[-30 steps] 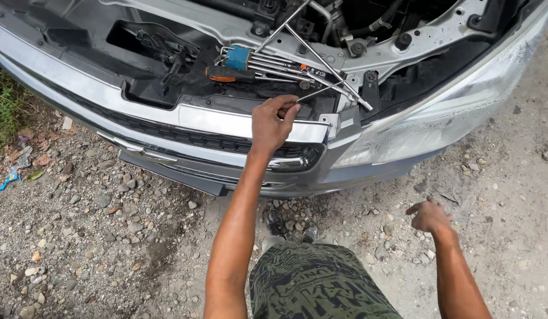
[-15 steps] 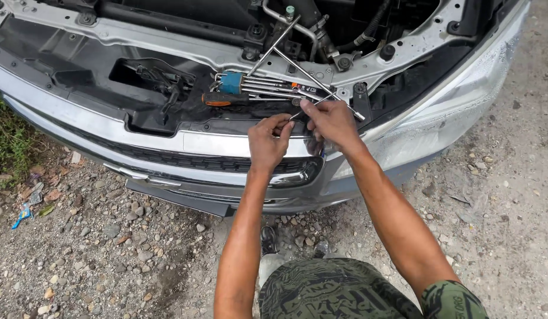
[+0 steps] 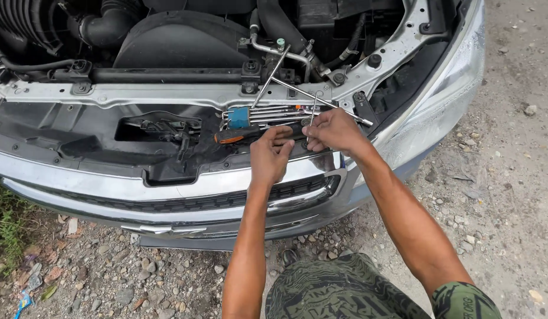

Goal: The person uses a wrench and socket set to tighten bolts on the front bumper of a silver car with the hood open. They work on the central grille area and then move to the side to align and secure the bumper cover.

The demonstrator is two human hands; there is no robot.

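While our left hand (image 3: pixel 271 156) pinches the black-and-orange screwdriver (image 3: pixel 250 134) on the car's front panel (image 3: pixel 108 147), our right hand (image 3: pixel 333 131) grips a thin metal rod (image 3: pixel 313 109) just right of it.

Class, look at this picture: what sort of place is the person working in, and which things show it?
Probably an informal outdoor car-repair spot: a car with its engine bay open stands on gravel ground, weeds at the edge, loose wrenches on the front panel.

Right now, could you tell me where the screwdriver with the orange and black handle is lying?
In the head view, the screwdriver lies on the black front panel near centre, just below the blue-holdered wrench set, with the left hand touching its right end.
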